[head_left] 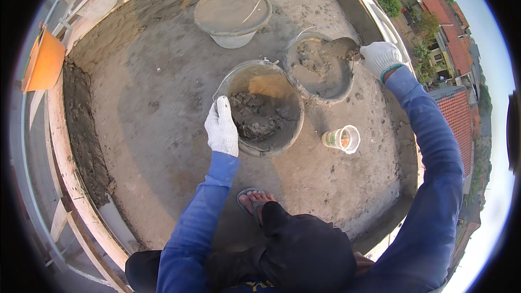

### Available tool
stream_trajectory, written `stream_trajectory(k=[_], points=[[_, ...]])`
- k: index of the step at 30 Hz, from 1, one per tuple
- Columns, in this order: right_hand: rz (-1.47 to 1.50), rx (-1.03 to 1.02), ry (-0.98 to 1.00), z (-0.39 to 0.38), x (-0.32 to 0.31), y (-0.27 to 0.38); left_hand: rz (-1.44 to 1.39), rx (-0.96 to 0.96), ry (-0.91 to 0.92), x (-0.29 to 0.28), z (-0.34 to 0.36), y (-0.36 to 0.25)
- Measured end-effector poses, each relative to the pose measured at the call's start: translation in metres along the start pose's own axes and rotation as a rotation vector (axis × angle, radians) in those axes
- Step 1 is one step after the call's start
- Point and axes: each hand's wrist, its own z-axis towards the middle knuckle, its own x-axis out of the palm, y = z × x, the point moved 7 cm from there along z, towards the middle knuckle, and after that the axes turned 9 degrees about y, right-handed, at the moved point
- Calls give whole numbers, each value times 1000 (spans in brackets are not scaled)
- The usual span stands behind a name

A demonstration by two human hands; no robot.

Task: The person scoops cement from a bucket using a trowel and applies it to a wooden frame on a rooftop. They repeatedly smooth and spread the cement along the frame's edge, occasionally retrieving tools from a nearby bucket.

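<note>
My left hand (221,129), in a white knit glove, grips the near-left rim of a bucket (296,125). Wet grey mortar (259,116) lies inside it, and sunlight falls on its far inner wall. At the right, my gloved right hand (381,58) is closed around what looks like a trowel (344,49), its handle mostly hidden by the fingers. The dark, mortar-coated blade is over the far right side of a second bucket (324,99), which holds lumpy mortar and murky water. These two buckets stand close together.
Farther back stands a third bucket (234,39) of grey liquid. A white plastic cup (342,139) lies on its side at the right. Low mortar-coated walls (89,130) border the concrete floor. Orange containers (43,62) sit at the left edge; rooftops (453,43) show beyond the right wall.
</note>
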Motion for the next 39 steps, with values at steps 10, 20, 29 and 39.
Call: stream_trajectory(k=[10,20,29,39], points=[[94,-43,-116,-21,24,93,16,27,-77,4,-5,-10],[280,55,-127,-67,39,29,66,18,-79,6,-14,-13],[691,-11,419,-12,89,67,112,33,-99,11,-16,-18],[1140,-99,578,-41,73,109,50,34,-87,21,-24,-15]])
